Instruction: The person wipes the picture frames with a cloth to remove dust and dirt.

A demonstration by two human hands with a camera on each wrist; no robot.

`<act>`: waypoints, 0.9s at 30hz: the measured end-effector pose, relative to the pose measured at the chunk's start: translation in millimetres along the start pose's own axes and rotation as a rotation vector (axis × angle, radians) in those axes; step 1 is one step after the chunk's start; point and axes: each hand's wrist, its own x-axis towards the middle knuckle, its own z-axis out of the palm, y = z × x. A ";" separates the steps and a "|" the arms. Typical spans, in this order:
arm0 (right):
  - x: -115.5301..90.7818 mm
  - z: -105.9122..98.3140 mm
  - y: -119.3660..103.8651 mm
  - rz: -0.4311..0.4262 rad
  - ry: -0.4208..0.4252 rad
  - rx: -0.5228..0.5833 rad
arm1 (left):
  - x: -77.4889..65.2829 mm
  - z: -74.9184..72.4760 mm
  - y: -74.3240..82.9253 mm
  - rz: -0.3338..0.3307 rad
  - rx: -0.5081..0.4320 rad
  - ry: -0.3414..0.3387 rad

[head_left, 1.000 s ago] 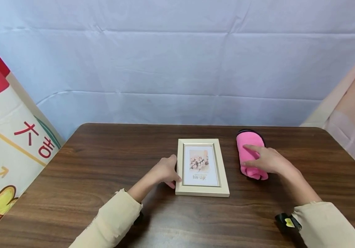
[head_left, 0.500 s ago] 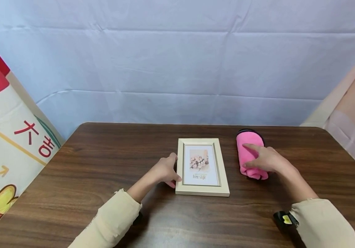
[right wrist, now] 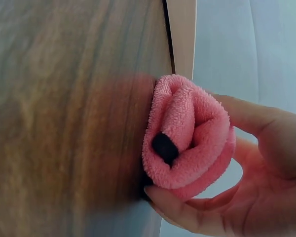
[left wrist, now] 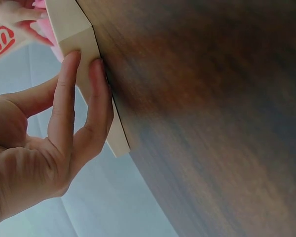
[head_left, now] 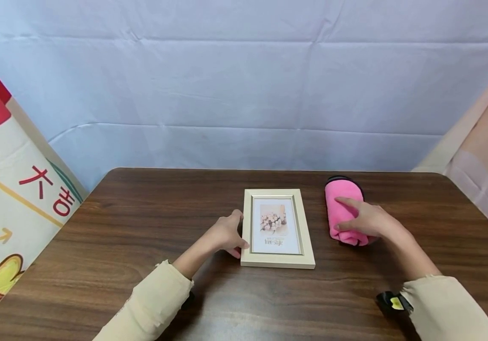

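Observation:
A cream picture frame [head_left: 278, 261] with a flower print lies flat on the brown wooden table [head_left: 150, 203]. My left hand [head_left: 226, 234] touches the frame's left side. In the left wrist view, two fairly straight fingers [left wrist: 64, 106] rest against its side edge. To the right of the frame lies a rolled pink towel [head_left: 342, 210] with dark edging. My right hand [head_left: 369, 220] holds it, with the thumb and a finger spread over the top. In the right wrist view, the digits lie on both sides of the fluffy roll [right wrist: 207, 143]. The towel hides part of that hand.
A pale cloth backdrop [head_left: 226, 85] hangs behind the table's far edge. Printed cloths with red and yellow drawings hang at the left [head_left: 18, 199] and right. A black strap [head_left: 393, 302] sits by the right sleeve.
The right hand's fingers have settled slightly around the towel. The left hand, the frame and the towel stay in nearly the same places.

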 end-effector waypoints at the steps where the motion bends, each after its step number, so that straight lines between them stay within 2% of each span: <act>1: -1.2 0.2 0.1 0.010 -0.012 0.034 | -0.3 0.0 0.1 0.001 -0.001 0.000; 4: -5.1 -0.2 0.3 0.041 -0.046 0.135 | -1.1 -0.5 0.8 -0.001 0.005 0.003; 12: -9.8 -4.1 3.6 0.018 -0.049 0.249 | -2.7 -0.5 2.8 -0.021 0.005 -0.003; 17: -11.6 -5.1 5.4 0.041 -0.073 0.320 | -3.0 0.0 1.8 -0.025 -0.014 -0.006; 22: -11.6 -4.1 6.0 0.030 -0.069 0.341 | -3.2 -0.2 1.9 -0.026 -0.013 -0.011; 27: -11.2 -5.3 7.2 -0.016 0.023 0.272 | -3.3 -0.8 3.2 -0.029 0.009 -0.013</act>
